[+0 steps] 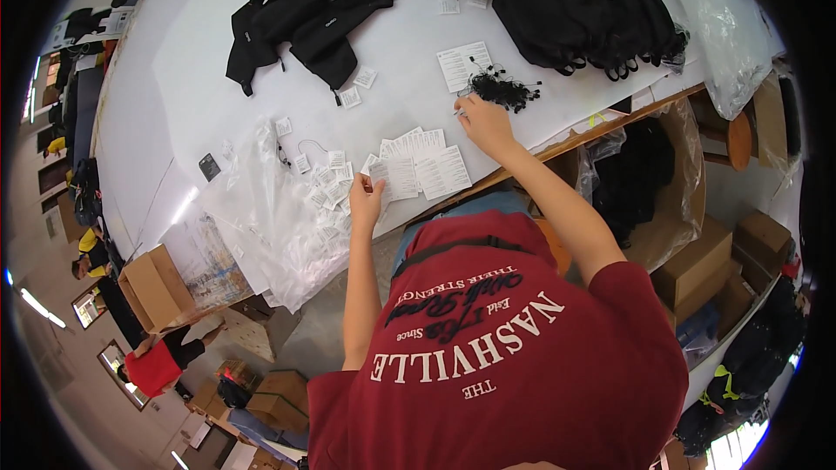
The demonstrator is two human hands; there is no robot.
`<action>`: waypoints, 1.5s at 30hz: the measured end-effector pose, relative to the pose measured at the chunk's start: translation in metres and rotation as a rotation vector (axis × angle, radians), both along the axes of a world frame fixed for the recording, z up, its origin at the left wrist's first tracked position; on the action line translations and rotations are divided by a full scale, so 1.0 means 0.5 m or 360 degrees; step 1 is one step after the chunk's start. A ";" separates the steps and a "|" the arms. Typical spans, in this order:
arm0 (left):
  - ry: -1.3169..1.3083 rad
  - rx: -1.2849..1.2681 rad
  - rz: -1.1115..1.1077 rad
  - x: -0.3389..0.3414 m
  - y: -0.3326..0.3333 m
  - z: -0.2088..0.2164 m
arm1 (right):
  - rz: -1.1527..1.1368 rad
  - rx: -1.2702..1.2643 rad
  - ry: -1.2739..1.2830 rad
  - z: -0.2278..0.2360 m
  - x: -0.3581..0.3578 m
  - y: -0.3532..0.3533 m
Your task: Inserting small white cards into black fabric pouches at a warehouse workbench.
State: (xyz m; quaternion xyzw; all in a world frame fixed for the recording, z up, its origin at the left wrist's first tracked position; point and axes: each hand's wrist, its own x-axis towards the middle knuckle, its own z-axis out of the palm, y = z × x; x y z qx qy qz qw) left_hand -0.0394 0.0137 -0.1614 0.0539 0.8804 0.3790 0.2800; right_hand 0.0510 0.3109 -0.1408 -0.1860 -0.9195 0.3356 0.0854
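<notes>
At the near edge of the white table, my left hand (366, 200) is closed, thumb and fingers pinching the left edge of a white printed card (380, 176). That card lies against a fanned group of similar cards (418, 157). Further right and away, my right hand (486, 124) is closed in a pinch around a small pale item whose kind is too small to make out. Just beyond those fingers lies a tangled heap of black tag strings (505, 91). Another printed sheet (461, 65) rests flat behind the heap.
Small white labels (329, 184) lie scattered left of my left hand, beside crumpled clear plastic (261, 218). Black garments (322, 13) and a larger black pile (575, 13) occupy the far side. Clear plastic sheeting (727, 43) hangs at right, above cardboard boxes (697, 261).
</notes>
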 end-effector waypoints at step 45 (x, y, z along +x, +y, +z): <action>-0.0554 0.1701 0.0529 0.040 -0.020 0.351 | 0.0171 -0.1504 0.0035 0.445 -0.038 -0.226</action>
